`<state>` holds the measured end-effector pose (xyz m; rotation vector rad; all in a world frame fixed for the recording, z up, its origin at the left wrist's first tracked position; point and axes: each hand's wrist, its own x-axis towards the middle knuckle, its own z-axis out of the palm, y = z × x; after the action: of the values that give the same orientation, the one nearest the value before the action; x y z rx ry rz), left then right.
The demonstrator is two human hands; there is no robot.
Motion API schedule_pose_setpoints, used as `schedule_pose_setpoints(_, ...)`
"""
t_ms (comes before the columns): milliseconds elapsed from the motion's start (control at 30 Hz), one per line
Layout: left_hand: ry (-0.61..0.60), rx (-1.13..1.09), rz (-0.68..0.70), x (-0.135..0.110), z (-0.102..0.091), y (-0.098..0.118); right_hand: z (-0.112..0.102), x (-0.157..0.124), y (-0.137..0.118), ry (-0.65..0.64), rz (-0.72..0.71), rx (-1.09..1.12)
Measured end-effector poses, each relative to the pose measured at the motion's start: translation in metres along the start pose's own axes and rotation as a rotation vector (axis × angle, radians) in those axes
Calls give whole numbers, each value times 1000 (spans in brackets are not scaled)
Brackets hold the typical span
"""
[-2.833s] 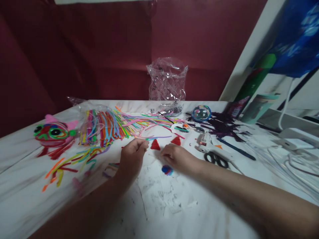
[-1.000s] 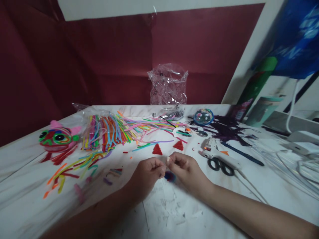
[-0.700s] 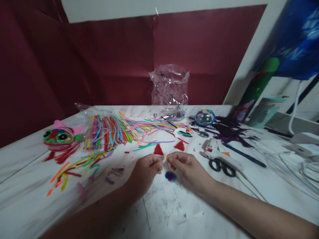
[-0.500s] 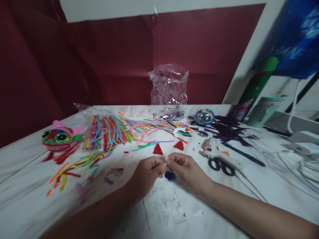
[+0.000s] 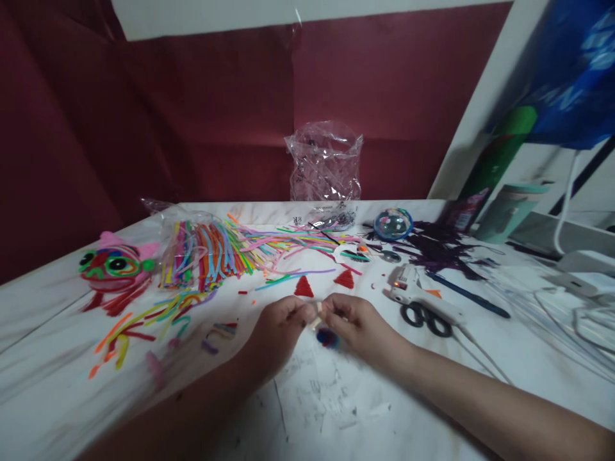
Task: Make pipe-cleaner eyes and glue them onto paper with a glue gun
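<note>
Both hands meet above the table, fingertips almost touching. My left hand (image 5: 285, 323) is closed in a pinch on one end of a short cream pipe cleaner piece (image 5: 316, 316). At its other end, my right hand (image 5: 350, 320) pinches with thumb and forefinger. Some of the piece is hidden by the fingers. Just below them lies a small blue and red fuzzy piece (image 5: 327, 337), blurred and partly behind my right hand. Beyond the fingertips are two red fuzzy triangles, one on the left (image 5: 303, 287) and one on the right (image 5: 344, 278).
At left stand a colourful fuzzy mask-like figure (image 5: 113, 267) and a bag of pipe cleaners (image 5: 192, 256). To the right are a hot glue gun (image 5: 408, 288), black-handled scissors (image 5: 426, 319), a dark blue pen (image 5: 468, 295) and cables. A clear dome (image 5: 394, 225) sits behind.
The fingertips have shifted slightly, and more of the cream piece now shows between them. My left fingers have drawn a little to the left. The table items stay put.
</note>
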<state>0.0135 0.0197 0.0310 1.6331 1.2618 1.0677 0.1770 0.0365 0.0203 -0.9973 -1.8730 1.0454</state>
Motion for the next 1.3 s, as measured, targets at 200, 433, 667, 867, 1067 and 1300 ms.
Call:
schedule_pose_setpoints(200,-30,-98,27,1,0,-3,1,0,0,-50,-29,-30)
schedule_pose_setpoints(433,33,-543,-21,6,3,-12,2,4,0,1,37,126)
schedule_pose_setpoints(667,32,-797,-14,4,7,-10,3,1,-2,-5,-11,137)
schedule_pose_setpoints(867,5,-594,-75,7,1,-15,-4,0,-4,61,-150,-108)
schedule_pose_setpoints(1067,-74,-636,-49,5,4,-14,-3,-5,-10,81,-194,-174)
schedule_pose_setpoints(1300,-194,-635,-26,5,-2,-11,-4,-6,-13,100,-292,-224)
